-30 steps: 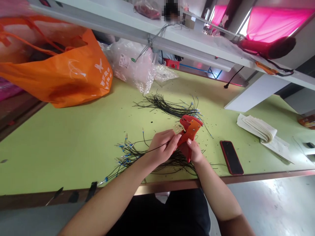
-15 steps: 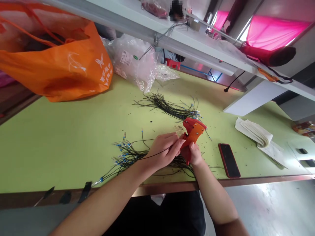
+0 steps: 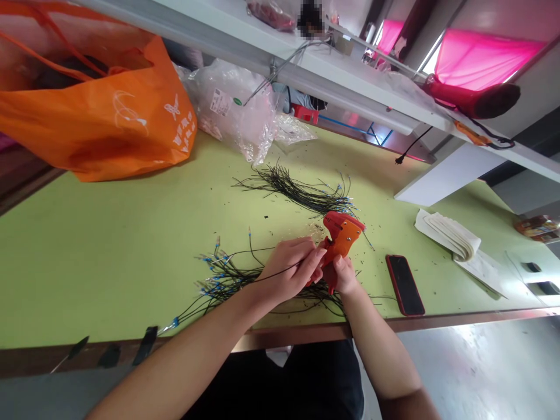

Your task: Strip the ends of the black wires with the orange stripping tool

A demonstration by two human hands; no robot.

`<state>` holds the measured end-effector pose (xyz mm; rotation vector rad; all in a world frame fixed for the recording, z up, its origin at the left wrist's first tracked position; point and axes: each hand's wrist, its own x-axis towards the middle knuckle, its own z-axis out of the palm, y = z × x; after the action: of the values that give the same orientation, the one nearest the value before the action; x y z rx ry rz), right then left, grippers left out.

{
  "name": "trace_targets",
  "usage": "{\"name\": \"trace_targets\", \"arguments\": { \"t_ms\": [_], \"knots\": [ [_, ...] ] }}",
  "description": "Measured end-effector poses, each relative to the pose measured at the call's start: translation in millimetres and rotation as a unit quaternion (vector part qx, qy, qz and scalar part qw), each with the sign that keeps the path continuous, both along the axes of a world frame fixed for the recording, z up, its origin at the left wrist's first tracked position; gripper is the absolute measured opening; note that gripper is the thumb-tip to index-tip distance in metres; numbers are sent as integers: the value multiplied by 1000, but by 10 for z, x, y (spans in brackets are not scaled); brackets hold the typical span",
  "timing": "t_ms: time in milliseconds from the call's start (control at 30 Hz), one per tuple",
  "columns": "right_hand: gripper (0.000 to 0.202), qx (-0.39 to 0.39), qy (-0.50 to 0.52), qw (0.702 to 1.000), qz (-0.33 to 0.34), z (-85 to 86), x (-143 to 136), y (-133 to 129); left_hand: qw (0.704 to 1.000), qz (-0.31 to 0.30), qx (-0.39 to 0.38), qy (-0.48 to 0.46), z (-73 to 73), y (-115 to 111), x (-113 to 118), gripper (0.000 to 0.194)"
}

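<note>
My right hand (image 3: 343, 275) is wrapped round the handle of a red and orange wire stripper (image 3: 346, 233), its head pointing up and away from me. Close against the tool's jaw, my left hand (image 3: 294, 267) pinches a thin black wire (image 3: 280, 273) that trails back over the wrist. Whether the wire's tip sits inside the jaw is hard to see. Under both hands lies a bundle of black wires (image 3: 231, 281) with blue and silver terminals on their left ends. A second bundle of black wires (image 3: 297, 191) rests farther back, its blue ends on the right.
A phone (image 3: 405, 284) and folded cloth-like sheets (image 3: 450, 236) lie to the right. At the back left stand an orange bag (image 3: 144, 122) and clear plastic bags (image 3: 238, 105). A white shelf (image 3: 350, 76) crosses above the green table (image 3: 109, 251). Small scraps litter the tabletop.
The whole view has shifted slightly, so everything appears a little farther left. My hands, the wire and the stripper keep nearly the same pose together.
</note>
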<state>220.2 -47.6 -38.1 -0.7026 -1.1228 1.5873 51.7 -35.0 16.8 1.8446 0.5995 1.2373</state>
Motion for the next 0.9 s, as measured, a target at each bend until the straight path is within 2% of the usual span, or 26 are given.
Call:
{"name": "trace_targets", "arguments": {
  "t_ms": [233, 433, 567, 733, 900],
  "knots": [
    [59, -4, 10, 1000, 6, 44, -21, 7, 999, -13, -27, 15, -26, -1, 12, 48],
    [62, -1, 17, 1000, 15, 16, -22, 14, 999, 30, 16, 3, -26, 17, 29, 46],
    [61, 1, 24, 1000, 10, 34, -22, 21, 1000, 20, 3, -15, -32, 18, 34, 47],
    [57, 18, 83, 996, -33, 199, 38, 41, 995, 23, -83, -57, -49, 21, 37, 54],
    [36, 23, 116, 983, -137, 323, 101, 97, 984, 11, -161, -81, -108, 37, 34, 58]
  ]
}}
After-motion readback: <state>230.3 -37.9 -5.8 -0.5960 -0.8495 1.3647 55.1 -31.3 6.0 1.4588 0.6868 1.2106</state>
